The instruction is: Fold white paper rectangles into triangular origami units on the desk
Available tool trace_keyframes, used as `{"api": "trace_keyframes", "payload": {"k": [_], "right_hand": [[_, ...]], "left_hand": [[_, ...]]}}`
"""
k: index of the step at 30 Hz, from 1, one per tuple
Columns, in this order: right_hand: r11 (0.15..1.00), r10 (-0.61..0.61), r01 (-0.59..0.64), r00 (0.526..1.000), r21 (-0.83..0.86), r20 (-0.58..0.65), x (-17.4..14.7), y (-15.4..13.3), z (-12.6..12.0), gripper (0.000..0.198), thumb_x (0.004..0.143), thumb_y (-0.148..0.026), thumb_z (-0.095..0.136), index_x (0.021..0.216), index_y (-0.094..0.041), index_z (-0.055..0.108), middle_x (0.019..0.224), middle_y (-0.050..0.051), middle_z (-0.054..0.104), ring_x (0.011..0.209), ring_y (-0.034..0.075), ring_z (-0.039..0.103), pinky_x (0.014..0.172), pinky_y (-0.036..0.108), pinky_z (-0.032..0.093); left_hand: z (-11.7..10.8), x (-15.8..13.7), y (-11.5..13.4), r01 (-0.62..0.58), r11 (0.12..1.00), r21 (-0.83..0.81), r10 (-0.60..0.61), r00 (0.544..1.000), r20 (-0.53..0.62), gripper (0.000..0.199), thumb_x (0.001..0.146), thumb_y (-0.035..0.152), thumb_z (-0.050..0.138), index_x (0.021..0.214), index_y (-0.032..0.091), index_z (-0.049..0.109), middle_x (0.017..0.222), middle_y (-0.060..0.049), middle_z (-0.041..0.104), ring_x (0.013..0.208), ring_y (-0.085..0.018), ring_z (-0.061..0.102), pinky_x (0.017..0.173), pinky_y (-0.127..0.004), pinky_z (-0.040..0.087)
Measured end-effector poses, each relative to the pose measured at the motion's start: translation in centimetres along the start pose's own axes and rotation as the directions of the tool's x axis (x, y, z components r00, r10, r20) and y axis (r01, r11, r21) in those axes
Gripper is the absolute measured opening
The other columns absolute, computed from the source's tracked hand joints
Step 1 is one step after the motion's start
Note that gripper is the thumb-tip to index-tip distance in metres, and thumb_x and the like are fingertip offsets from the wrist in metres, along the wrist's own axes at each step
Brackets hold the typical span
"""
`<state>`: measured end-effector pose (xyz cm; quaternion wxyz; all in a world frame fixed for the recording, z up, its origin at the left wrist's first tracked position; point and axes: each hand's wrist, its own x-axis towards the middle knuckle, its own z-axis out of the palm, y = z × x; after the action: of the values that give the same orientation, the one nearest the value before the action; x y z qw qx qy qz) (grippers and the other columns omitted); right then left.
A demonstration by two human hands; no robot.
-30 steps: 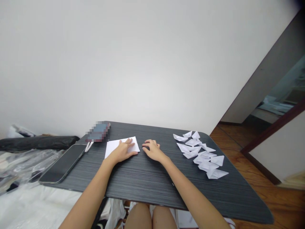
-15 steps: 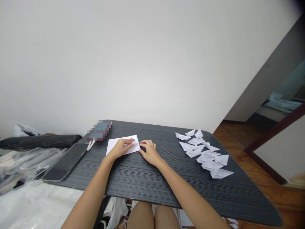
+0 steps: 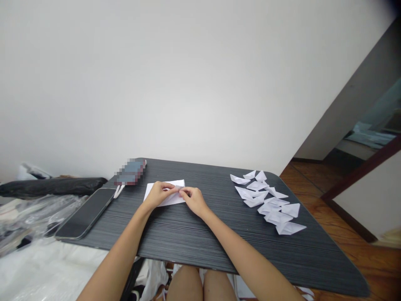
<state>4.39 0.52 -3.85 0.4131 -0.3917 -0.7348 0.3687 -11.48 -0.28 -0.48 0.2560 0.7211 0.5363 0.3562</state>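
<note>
White paper sheets (image 3: 173, 200) lie on the dark table, left of its middle. Over them, my left hand (image 3: 159, 194) pinches a small folded piece of paper (image 3: 178, 187) between thumb and fingers. My right hand (image 3: 193, 199) meets it from the right, its thumb and fingertips closed on the same folded piece. The fingers partly hide that piece, so its exact shape cannot be made out. Several folded paper boats (image 3: 277, 217) rest in a loose cluster on the right side of the table.
A smartphone (image 3: 86, 214) lies along the table's left edge. Behind it is a blurred-out device (image 3: 130, 172) with a white cable (image 3: 119, 191). A white wall (image 3: 194, 83) stands behind the table (image 3: 203, 251). Plastic-wrapped items (image 3: 69, 209) are heaped to the left.
The right hand's fingers have come in to the folded piece, meeting the left fingertips. The sheets beneath have shifted slightly right.
</note>
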Motion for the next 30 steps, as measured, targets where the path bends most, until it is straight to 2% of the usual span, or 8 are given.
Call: {"api": "trace_keyframes", "payload": {"k": [3,6,13,20,24,30], "right_hand": [[0.997,0.030,-0.032,0.999,0.069,0.020,0.2,0.3,-0.2,0.024,0.075,-0.034,0.050,0.078,-0.016,0.065,0.069,0.003,0.065,0.063,0.015,0.057,0.063,0.026,0.042],[0.991,0.054,-0.061,0.996,0.118,0.064,0.3,0.4,-0.5,0.029,0.072,-0.039,0.052,0.078,-0.014,0.066,0.068,0.004,0.065,0.064,0.016,0.058,0.062,0.026,0.043],[0.977,0.033,-0.055,0.994,0.206,0.109,0.5,0.7,-0.8,0.025,0.070,-0.033,0.053,0.075,-0.012,0.066,0.072,0.004,0.065,0.067,0.015,0.057,0.065,0.026,0.042],[0.983,0.041,-0.062,0.991,0.174,0.124,0.6,0.7,-0.7,0.035,0.073,-0.041,0.049,0.066,-0.011,0.065,0.058,0.001,0.060,0.054,0.011,0.049,0.054,0.021,0.036],[0.985,0.016,-0.037,0.992,0.166,0.128,0.7,1.0,-0.8,0.031,0.073,-0.037,0.050,0.065,-0.011,0.065,0.053,-0.002,0.054,0.050,0.008,0.043,0.050,0.020,0.031],[0.976,0.020,-0.052,0.988,0.210,0.152,0.6,1.1,-1.0,0.027,0.071,-0.034,0.052,0.067,-0.011,0.066,0.054,-0.002,0.054,0.052,0.009,0.044,0.052,0.020,0.032]], "left_hand": [[-0.3,-0.1,0.6,-0.048,0.992,-0.115,0.062,0.991,0.122,0.030,0.071,0.037,0.053,0.081,0.012,0.067,0.085,-0.007,0.067,0.084,-0.021,0.059,0.074,-0.027,0.044],[-0.5,-0.2,0.8,-0.104,0.973,-0.207,0.139,0.977,0.162,0.030,0.072,0.035,0.053,0.086,0.014,0.066,0.094,-0.007,0.065,0.091,-0.021,0.057,0.081,-0.029,0.042],[0.1,-0.2,0.1,-0.076,0.966,-0.249,0.114,0.983,0.144,0.028,0.065,0.033,0.062,0.084,0.012,0.066,0.093,-0.010,0.064,0.087,-0.021,0.058,0.077,-0.031,0.045],[0.2,-0.2,0.1,-0.109,0.957,-0.268,0.152,0.978,0.144,0.022,0.064,0.028,0.064,0.080,0.013,0.067,0.090,-0.009,0.063,0.083,-0.019,0.058,0.076,-0.030,0.045],[0.2,-0.1,0.0,-0.097,0.958,-0.270,0.141,0.979,0.149,0.022,0.063,0.028,0.065,0.079,0.013,0.067,0.091,-0.010,0.063,0.083,-0.020,0.058,0.076,-0.031,0.045],[0.3,-0.1,-0.3,-0.079,0.954,-0.291,0.124,0.982,0.140,0.022,0.062,0.029,0.066,0.078,0.013,0.066,0.090,-0.009,0.063,0.084,-0.019,0.057,0.076,-0.031,0.045]]}}
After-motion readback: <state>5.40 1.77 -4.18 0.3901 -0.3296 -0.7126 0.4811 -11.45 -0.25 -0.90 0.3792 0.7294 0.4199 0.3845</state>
